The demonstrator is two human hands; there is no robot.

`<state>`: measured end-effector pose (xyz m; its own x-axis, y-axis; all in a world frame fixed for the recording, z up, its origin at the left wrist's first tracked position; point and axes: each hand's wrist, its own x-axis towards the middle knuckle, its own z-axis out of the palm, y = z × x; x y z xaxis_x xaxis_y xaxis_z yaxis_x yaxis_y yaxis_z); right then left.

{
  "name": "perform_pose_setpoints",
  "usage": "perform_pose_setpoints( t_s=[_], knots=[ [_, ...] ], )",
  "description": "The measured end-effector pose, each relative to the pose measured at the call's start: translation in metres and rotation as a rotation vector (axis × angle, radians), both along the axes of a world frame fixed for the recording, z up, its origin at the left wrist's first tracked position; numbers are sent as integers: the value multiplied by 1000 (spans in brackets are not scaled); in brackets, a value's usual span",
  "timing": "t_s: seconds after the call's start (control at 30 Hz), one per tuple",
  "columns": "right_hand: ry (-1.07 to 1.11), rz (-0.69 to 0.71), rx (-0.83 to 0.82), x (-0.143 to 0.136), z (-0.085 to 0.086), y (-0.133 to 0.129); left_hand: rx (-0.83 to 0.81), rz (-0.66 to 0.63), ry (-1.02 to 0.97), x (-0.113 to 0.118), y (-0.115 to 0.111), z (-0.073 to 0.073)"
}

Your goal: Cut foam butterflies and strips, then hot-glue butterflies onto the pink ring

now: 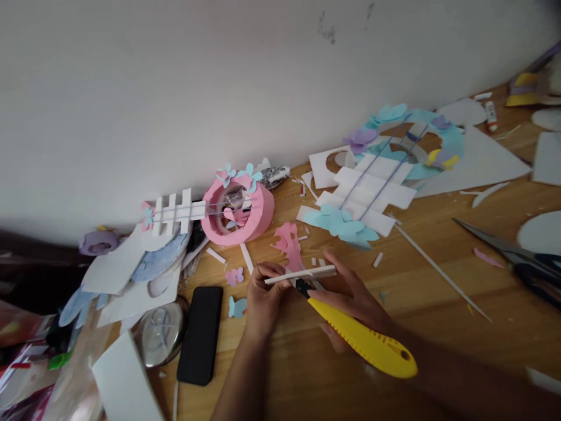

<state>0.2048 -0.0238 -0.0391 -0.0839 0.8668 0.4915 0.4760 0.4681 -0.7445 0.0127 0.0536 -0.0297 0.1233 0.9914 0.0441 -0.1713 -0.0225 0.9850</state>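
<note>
My left hand (266, 298) pinches the left end of a narrow white foam-board strip (322, 272), held just above the wooden table. In my right hand (357, 298) is a yellow utility knife (363, 339), its black-collared blade end at the strip's near edge. Whether the blade cuts into the strip cannot be made out. Behind the hands lies a torn pink paper scrap (289, 242). A pink ring-bodied paper guitar (239, 204) with a white neck rests against the wall, and a larger blue-and-white one (372, 169) lies to its right.
Left of my hands are a black phone (200, 333), a round clear container (161, 333) and a white board (125, 380). Black-handled scissors (512, 251) lie at the right, points toward the middle. A thin white stick (442, 272), a glue stick (491, 116) and paper offcuts are scattered about.
</note>
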Motion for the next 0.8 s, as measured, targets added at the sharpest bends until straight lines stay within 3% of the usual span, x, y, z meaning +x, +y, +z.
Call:
perform_pose_setpoints(
  t_s=[0.23,0.47,0.8],
  knots=[
    [59,33,-14,2,-3,2,56,101,13,8,-10,1],
    [166,8,7,-1,-1,2,199,119,62,11,-20,4],
    [197,87,-80,2,-6,1,653,225,331,11,-31,9]
  ],
)
